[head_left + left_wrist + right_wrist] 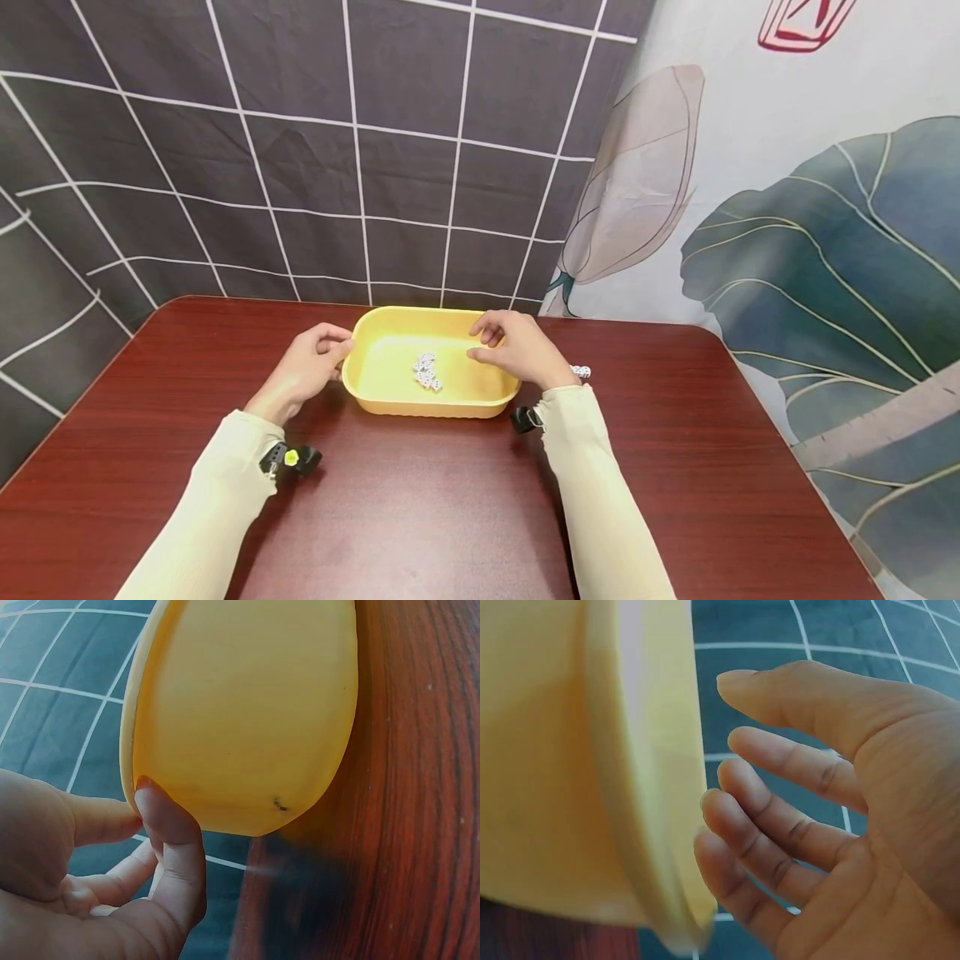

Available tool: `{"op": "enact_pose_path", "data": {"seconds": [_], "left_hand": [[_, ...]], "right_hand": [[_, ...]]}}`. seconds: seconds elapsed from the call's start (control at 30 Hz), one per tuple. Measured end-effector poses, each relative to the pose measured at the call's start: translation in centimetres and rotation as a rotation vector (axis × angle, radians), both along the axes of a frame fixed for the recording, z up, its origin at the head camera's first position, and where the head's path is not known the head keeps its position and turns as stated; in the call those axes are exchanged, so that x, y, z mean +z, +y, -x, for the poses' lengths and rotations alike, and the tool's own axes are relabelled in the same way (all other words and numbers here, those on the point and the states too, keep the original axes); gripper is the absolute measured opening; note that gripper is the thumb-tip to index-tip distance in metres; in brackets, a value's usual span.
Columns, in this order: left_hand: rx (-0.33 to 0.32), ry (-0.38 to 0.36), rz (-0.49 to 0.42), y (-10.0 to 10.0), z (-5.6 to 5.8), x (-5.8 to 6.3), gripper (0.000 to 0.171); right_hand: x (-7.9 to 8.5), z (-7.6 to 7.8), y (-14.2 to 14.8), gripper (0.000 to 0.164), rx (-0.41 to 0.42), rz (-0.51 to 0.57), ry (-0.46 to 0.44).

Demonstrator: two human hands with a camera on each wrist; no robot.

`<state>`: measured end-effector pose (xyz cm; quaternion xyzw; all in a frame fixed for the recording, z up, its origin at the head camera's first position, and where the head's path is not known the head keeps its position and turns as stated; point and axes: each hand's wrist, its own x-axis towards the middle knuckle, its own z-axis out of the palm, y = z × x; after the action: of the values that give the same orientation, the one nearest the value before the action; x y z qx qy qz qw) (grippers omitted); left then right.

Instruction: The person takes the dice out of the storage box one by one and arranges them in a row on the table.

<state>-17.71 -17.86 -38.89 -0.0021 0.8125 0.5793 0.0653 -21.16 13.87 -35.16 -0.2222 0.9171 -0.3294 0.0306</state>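
A yellow oblong plastic basin (427, 409) stands on the table, with a small heap of white dice (427, 380) on its floor. My left hand (303, 367) pinches the basin's left end at the rim between thumb and finger, which the left wrist view shows close up. Over the basin's right end hovers my right hand (521, 346), its fingers loosely bent and holding nothing. In the right wrist view a gap separates the thumb from the fingers, beside the basin's wall (540, 750). More white dice (581, 371) lie on the table, partly hidden behind my right wrist.
The reddish-brown wooden table (420, 517) has rounded far corners. A dark cloth with a white grid (292, 158) hangs behind it. To the right hangs a pale cloth with large printed leaves (817, 242). Black camera straps (288, 458) sit on both wrists.
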Motion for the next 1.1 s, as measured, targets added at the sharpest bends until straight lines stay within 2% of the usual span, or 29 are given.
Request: {"op": "enact_pose_path", "data": {"seconds": [0.37,0.53,0.67,1.1], "left_hand": [[0.005,-0.004,0.001,0.0,-0.1,0.1,0.037],[0.005,-0.003,-0.002,0.1,0.0,0.1,0.037],[0.003,-0.001,0.001,0.1,0.0,0.1,0.037],[0.002,0.006,-0.002,0.1,0.0,-0.1,0.035]], "right_hand": [[-1.1,0.0,-1.9,0.026,0.025,-0.032,-0.007],[-1.5,-0.2,-2.8,0.021,0.048,-0.060,-0.059],[-1.9,-0.6,-3.5,0.019,0.022,-0.103,-0.098],[-3.1,-1.2,-4.8,0.025,-0.042,-0.229,-0.105]]}}
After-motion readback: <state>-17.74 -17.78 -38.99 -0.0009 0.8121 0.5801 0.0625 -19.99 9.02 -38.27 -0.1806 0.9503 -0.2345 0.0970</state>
